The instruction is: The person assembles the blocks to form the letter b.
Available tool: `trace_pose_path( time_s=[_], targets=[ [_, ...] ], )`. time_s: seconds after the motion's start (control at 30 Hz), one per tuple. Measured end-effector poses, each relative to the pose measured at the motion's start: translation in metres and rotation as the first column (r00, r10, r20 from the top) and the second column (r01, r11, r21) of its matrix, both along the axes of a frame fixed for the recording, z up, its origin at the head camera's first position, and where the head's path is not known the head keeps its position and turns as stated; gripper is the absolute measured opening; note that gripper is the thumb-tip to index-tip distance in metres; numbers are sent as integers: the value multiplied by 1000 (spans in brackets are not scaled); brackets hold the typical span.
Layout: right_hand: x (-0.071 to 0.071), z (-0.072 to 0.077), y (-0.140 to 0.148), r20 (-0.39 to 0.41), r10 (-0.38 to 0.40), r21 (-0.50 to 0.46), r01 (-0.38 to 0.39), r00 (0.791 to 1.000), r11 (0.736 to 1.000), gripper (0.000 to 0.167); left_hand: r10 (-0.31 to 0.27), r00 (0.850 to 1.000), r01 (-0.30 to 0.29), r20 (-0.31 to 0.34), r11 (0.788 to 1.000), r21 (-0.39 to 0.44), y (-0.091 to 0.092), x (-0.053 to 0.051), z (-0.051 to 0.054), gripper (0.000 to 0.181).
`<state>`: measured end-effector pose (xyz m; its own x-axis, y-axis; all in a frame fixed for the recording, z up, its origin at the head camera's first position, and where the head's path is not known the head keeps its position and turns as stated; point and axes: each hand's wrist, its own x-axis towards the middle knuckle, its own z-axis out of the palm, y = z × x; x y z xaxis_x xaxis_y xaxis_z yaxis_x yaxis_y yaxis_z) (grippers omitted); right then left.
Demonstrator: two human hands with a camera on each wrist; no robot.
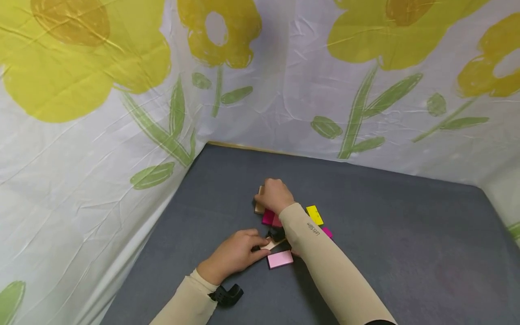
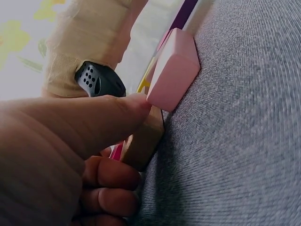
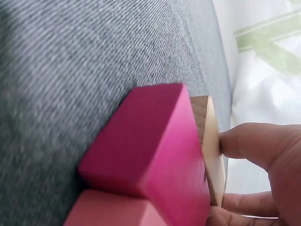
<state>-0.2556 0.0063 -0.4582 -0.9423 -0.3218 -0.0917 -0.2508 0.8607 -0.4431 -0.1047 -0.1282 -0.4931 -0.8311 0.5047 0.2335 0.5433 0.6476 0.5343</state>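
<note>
My left hand (image 1: pixel 237 253) grips the near end of a tan wooden block (image 1: pixel 273 244) between thumb and curled fingers. In the left wrist view, the thumb tip also reaches a light pink block (image 2: pixel 174 70) beside that wooden block (image 2: pixel 145 141). Farther off, my right hand (image 1: pixel 276 195) pinches another wooden block (image 1: pixel 258 206) with thumb and fingertips. Seen from the right wrist, this wooden block (image 3: pixel 214 155) stands against a magenta block (image 3: pixel 136 136), with a salmon-coloured block (image 3: pixel 110 209) adjoining it. The right forearm partly hides the group from the head camera.
Right of the right forearm lie a yellow block (image 1: pixel 314 215) and a bright pink block (image 1: pixel 327 232). All lie on a dark grey cloth-covered table (image 1: pixel 386 216). White flower-printed curtain (image 1: pixel 276 104) hangs along the far and left edges.
</note>
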Motion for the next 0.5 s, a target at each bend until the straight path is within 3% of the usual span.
trace_pose_path(
  time_s=[0.27, 0.5],
  targets=[
    [0, 2, 8, 0, 1, 10, -1, 1000, 1000, 31, 35, 999, -36, -40, 999, -26, 1, 1, 0, 24],
    [1, 3, 11, 21, -13, 6, 13, 1000, 1000, 32, -3, 1000, 3, 15, 999, -44, -6, 2, 5, 20]
  ],
)
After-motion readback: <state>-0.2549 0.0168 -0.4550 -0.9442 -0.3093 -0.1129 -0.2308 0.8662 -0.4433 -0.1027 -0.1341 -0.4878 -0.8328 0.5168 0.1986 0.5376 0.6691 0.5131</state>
